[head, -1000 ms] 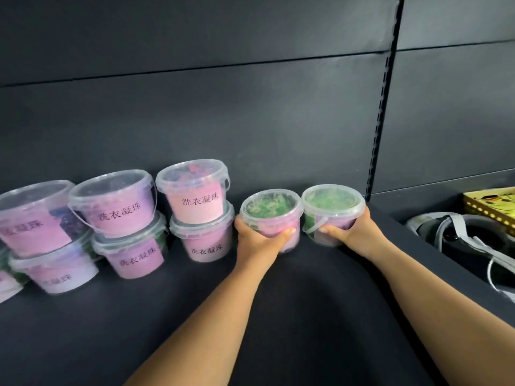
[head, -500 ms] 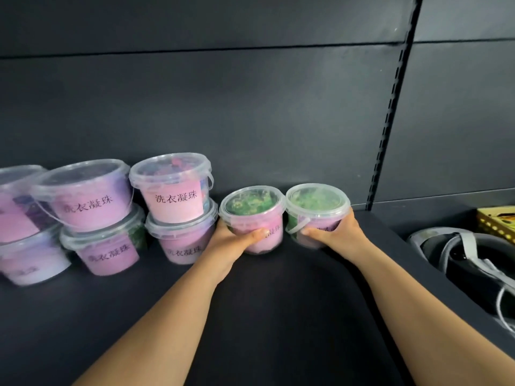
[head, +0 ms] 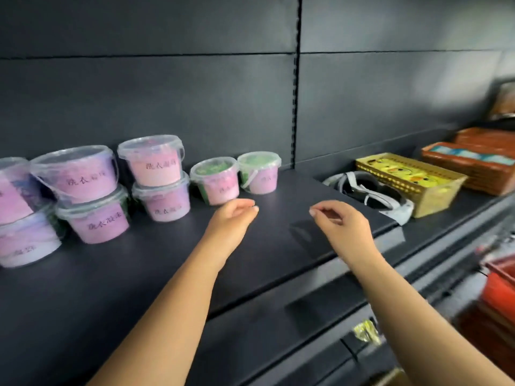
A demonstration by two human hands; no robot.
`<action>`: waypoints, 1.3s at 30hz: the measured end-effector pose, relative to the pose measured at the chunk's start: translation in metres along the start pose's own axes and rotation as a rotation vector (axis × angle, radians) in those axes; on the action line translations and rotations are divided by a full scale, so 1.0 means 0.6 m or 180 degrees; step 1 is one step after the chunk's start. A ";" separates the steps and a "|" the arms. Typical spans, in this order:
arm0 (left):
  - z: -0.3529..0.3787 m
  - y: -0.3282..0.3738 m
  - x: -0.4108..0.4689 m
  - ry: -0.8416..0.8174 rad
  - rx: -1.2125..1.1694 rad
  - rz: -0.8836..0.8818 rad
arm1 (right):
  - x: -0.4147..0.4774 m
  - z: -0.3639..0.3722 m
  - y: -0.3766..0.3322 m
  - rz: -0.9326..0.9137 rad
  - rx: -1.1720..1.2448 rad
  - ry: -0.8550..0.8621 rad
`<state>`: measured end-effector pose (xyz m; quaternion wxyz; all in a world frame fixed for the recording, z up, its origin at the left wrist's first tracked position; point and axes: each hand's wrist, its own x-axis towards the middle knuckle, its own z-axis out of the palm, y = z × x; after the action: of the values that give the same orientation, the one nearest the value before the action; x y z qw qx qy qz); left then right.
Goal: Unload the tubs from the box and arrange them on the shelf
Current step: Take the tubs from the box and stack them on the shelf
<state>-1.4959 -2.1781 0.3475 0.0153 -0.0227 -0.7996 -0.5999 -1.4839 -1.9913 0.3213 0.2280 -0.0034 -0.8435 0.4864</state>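
Note:
Two small clear tubs with pink labels and green contents stand side by side on the dark shelf (head: 139, 274): one (head: 216, 181) on the left, the other (head: 260, 172) on the right against the back wall. Left of them are several bigger pink-labelled tubs in two-high stacks (head: 158, 176), (head: 86, 193). My left hand (head: 234, 218) hovers just in front of the left small tub, fingers loosely curled, holding nothing. My right hand (head: 338, 227) hangs above the shelf's right end, also loosely curled and holding nothing. The box is not in view.
Right of the shelf's end, on a lower shelf, lie a tangle of grey straps (head: 367, 190), a yellow patterned box (head: 409, 182) and brown woven trays (head: 473, 162). A red crate (head: 501, 288) shows at the lower right edge.
Both hands have let go of the two small green tubs and pulled back toward me. The view has swung to the right.

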 end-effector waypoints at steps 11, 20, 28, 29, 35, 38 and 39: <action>0.147 -0.037 -0.307 -0.2069 -0.0228 0.0531 | -0.420 -0.225 0.036 0.1024 -0.0648 0.0952; 0.355 -0.183 -0.381 -0.2484 0.0307 -0.0640 | -0.628 -0.326 0.237 0.2570 -0.0960 0.0944; 0.518 -0.338 -0.437 -0.2422 0.0840 -0.2152 | -0.709 -0.362 0.445 0.3498 -0.0911 0.0312; 0.535 -0.360 -0.442 -0.2399 0.0874 -0.2322 | -0.719 -0.362 0.473 0.3644 -0.0920 0.0201; 0.606 -0.486 -0.428 -0.2112 0.1100 -0.2983 | -0.760 -0.345 0.599 0.4186 -0.0872 -0.0042; 0.639 -0.549 -0.398 -0.1856 0.0940 -0.3379 | -0.773 -0.333 0.661 0.4454 -0.0874 -0.0140; 0.650 -0.569 -0.387 -0.1821 0.0864 -0.3496 | -0.776 -0.326 0.684 0.4552 -0.0888 -0.0164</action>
<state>-1.2814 -1.9031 -0.1010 -0.5064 0.2336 -0.7361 -0.3837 -1.0793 -1.7207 -0.1110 -0.1681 -0.5712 -0.6942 0.4044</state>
